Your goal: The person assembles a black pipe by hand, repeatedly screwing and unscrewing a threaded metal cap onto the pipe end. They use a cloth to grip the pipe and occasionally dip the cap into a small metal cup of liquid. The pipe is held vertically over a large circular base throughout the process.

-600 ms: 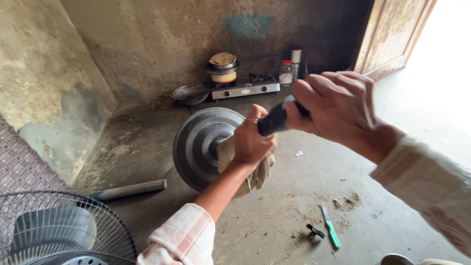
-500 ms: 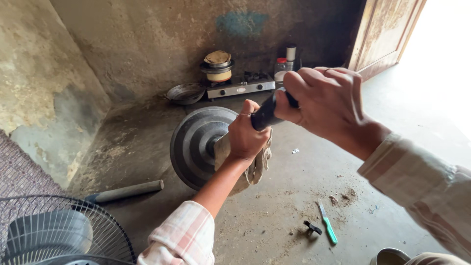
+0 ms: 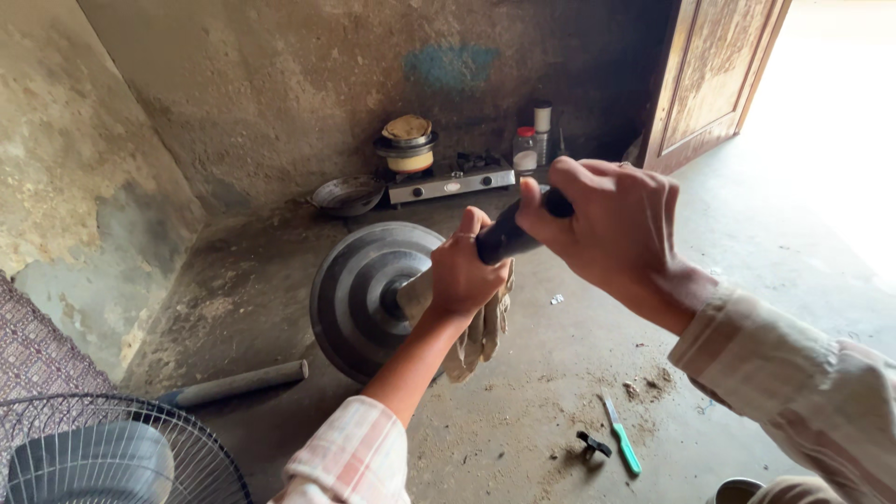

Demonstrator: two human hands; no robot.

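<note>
From the head view, the round ribbed fan base [image 3: 359,299] stands tipped on its edge at the centre of the frame, resting on the concrete floor [image 3: 560,373]. The left hand [image 3: 467,271] is closed around the pale neck at the hub of the base, with a dirty cloth [image 3: 481,331] hanging below the wrist. The right hand [image 3: 611,229], centre right, is wrapped tight around a dark tool handle [image 3: 504,238] that points down toward the hub; its working tip is hidden behind the left hand, so what it engages cannot be told.

As for progress, I judge the work to be in the middle: the base is off its stand, a grey pole [image 3: 233,383] lies loose on the floor at lower left, and the wire fan guard [image 3: 112,453] sits apart in the lower left corner. A green-handled screwdriver [image 3: 621,434] and a small black part [image 3: 591,444] lie at lower right, set aside. Along the far wall at upper centre stand a stove [image 3: 448,179] and a stack of pots [image 3: 408,145].
</note>
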